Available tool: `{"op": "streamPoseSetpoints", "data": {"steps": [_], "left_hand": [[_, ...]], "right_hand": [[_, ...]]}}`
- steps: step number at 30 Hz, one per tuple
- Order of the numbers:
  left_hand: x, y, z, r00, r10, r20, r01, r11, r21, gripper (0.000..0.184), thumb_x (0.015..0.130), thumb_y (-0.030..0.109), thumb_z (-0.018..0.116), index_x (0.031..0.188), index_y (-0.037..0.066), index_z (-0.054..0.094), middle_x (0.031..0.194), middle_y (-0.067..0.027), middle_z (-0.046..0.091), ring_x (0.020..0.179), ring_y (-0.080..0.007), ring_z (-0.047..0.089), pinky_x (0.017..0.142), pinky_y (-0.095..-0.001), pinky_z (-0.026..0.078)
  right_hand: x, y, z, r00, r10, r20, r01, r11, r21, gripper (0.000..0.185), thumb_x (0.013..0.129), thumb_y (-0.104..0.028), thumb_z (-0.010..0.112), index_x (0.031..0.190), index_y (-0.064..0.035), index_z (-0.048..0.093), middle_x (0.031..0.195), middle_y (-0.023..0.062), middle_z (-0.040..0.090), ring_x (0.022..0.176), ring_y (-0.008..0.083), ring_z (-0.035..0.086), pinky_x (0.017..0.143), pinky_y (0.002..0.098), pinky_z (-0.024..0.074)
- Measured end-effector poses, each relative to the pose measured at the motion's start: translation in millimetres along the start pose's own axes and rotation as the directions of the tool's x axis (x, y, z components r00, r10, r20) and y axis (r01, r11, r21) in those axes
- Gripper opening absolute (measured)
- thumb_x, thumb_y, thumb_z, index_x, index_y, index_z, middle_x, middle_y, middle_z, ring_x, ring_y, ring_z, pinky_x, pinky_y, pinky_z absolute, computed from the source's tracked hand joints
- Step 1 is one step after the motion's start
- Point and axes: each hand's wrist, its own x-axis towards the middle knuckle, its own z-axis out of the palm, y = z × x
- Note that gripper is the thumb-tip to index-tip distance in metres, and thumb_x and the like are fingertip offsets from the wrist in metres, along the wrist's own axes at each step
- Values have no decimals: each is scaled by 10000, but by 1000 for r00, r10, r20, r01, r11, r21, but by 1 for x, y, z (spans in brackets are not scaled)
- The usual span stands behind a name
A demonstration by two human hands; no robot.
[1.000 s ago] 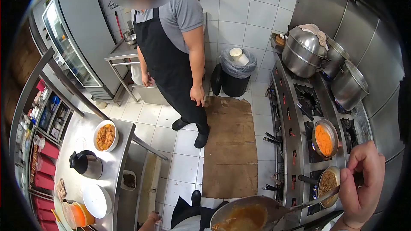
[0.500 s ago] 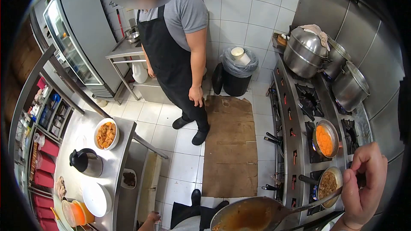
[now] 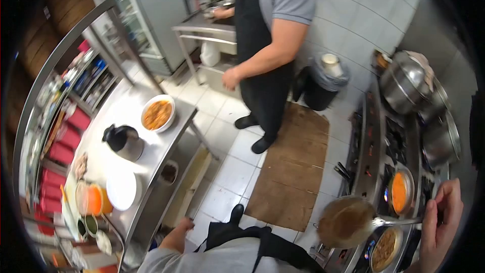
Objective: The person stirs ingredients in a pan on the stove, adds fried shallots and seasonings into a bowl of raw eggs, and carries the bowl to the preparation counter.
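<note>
Pan (image 3: 343,228): round, metal, brown sauce film inside, blurred. Long thin metal handle (image 3: 396,220). Held up by the stove's (image 3: 374,171) front edge, clear of the burners. Right hand (image 3: 444,222): grip pinched tight on the handle end. Left hand (image 3: 186,224): low by the counter (image 3: 166,157), fingers look curled; can't tell if it holds anything.

Counter is smooth steel, shiny. Floor: glossy white tile with a flat brown cardboard sheet (image 3: 288,172), creased. Co-worker (image 3: 278,45) in grey shirt and black apron stands at the sheet's far end, one hand at the back sink. Black bin (image 3: 323,89) with clear liner behind them. Held pan blocks view of part of the stove front.

Stove: one pan with orange food (image 3: 399,192), nearer one with brown mince-like food (image 3: 385,249). Big steel pots (image 3: 406,82) at the far end, cloth on one lid.

Counter: white bowl (image 3: 173,116) of orange-red chunks, steel jug (image 3: 131,147) with black top, white dish (image 3: 122,190), tub (image 3: 96,199) with orange contents.
</note>
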Motion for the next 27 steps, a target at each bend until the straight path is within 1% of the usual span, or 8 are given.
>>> {"op": "streamPoseSetpoints", "data": {"steps": [1, 4, 9, 12, 13, 16, 22, 27], "left_hand": [[-12, 4, -3, 1000, -16, 12, 15, 999, 44, 473, 632, 225, 643, 1098, 146, 621, 936, -107, 661, 813, -218, 645, 788, -325, 502], [-38, 29, -10, 1000, -21, 10, 20, 995, 96, 478, 635, 219, 636, 1106, 138, 616, 934, -104, 665, 824, -220, 649, 767, -322, 513], [-50, 24, -6, 998, -52, 25, 47, 984, 174, 449, 679, 210, 628, 1118, 121, 602, 865, -85, 676, 837, -235, 649, 766, -324, 521], [-66, 32, -8, 988, -149, 43, 149, 989, 11, 448, 678, 218, 639, 1117, 135, 604, 897, -88, 672, 836, -233, 649, 778, -328, 516], [-63, 31, -7, 990, -133, 40, 132, 991, 31, 447, 676, 215, 642, 1115, 136, 605, 887, -87, 673, 832, -228, 650, 773, -327, 516], [-51, 16, -3, 996, -84, 25, 82, 993, 81, 447, 673, 207, 650, 1112, 138, 604, 864, -85, 677, 823, -214, 651, 765, -323, 517], [-39, 0, 3, 993, -108, 48, 109, 994, -5, 448, 663, 209, 654, 1102, 136, 611, 862, -81, 678, 834, -204, 649, 784, -318, 506], [-50, 5, -1, 999, -44, 12, 43, 992, 119, 446, 685, 201, 634, 1120, 110, 593, 857, -79, 679, 828, -201, 650, 767, -324, 510]], "right_hand": [[6, -2, 1, 999, -48, 11, 48, 999, 24, 71, 886, -67, 511, 887, 4, 512, 634, -14, 443, 577, 46, 418, 507, 187, 346], [14, -8, 8, 994, -109, 2, 109, 994, 7, 69, 883, -47, 520, 859, -7, 468, 659, -10, 440, 582, 39, 411, 525, 172, 348], [22, -14, 17, 995, -91, 28, 86, 988, 130, 45, 882, -33, 501, 883, 4, 474, 699, 1, 448, 576, 44, 427, 518, 174, 353], [22, -11, 26, 1000, -10, 19, 8, 990, 142, 103, 856, -42, 458, 928, 29, 436, 807, 35, 393, 678, 91, 372, 607, 211, 304], [21, -9, 28, 1000, 23, 15, -25, 990, 140, 140, 843, -47, 438, 950, 41, 417, 858, 50, 365, 728, 113, 342, 652, 229, 278], [28, -31, 26, 989, -144, 19, 138, 974, 180, 54, 877, -35, 506, 865, 8, 474, 719, 9, 458, 569, 50, 438, 514, 172, 358], [23, -55, 29, 986, -155, -62, 165, 961, 221, 101, 855, -55, 544, 823, 11, 475, 746, 23, 448, 636, 81, 431, 560, 191, 355], [21, -61, 27, 982, -177, -73, 190, 948, 255, 129, 844, -67, 575, 823, 25, 487, 745, 33, 448, 644, 95, 429, 568, 201, 360]]}}
